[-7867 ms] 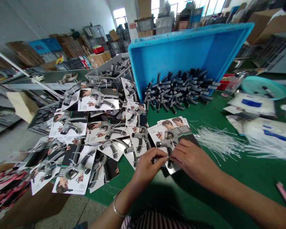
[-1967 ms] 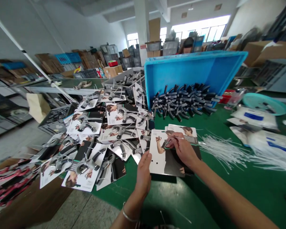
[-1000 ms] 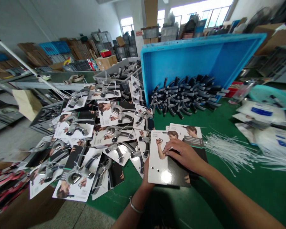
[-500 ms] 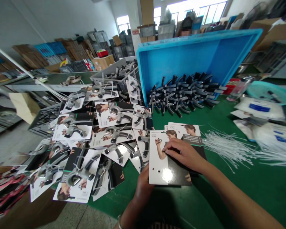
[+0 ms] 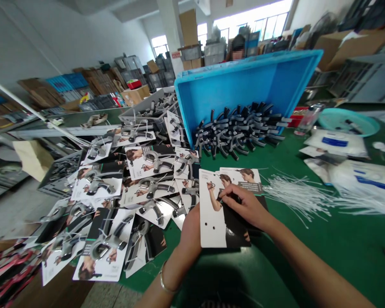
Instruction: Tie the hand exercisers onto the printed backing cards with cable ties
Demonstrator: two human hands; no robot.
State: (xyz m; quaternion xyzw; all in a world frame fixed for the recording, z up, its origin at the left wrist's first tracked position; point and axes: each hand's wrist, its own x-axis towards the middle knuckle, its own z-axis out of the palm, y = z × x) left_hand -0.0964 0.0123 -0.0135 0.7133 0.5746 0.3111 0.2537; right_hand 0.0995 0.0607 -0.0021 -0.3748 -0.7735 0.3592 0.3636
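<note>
My left hand [image 5: 191,231] grips the left edge of a printed backing card [image 5: 212,236], its fingers hidden behind the card. Two small holes show low on the card's white part. Across the card's face lies my right hand [image 5: 244,206], thumb and fingertips drawn together against the print; whether anything small is between them is hidden. More printed cards [image 5: 250,174] lie just behind, partly covered. To the left, several cards carry grey-and-black hand grippers [image 5: 107,246] fastened with white ties.
A tilted blue crate [image 5: 227,92] stands behind a heap of loose hand grippers [image 5: 237,130]. White cable ties [image 5: 297,192] lie spread at right, near plastic bags [image 5: 336,143] and a turquoise tray [image 5: 349,119]. A grey crate [image 5: 147,113] stands at back left. A person [image 5: 238,49] is beyond.
The camera view has shifted slightly. My left hand has come up a little along the card's left edge, and the card stands turned slightly more. My right fingertips stay on its face.
</note>
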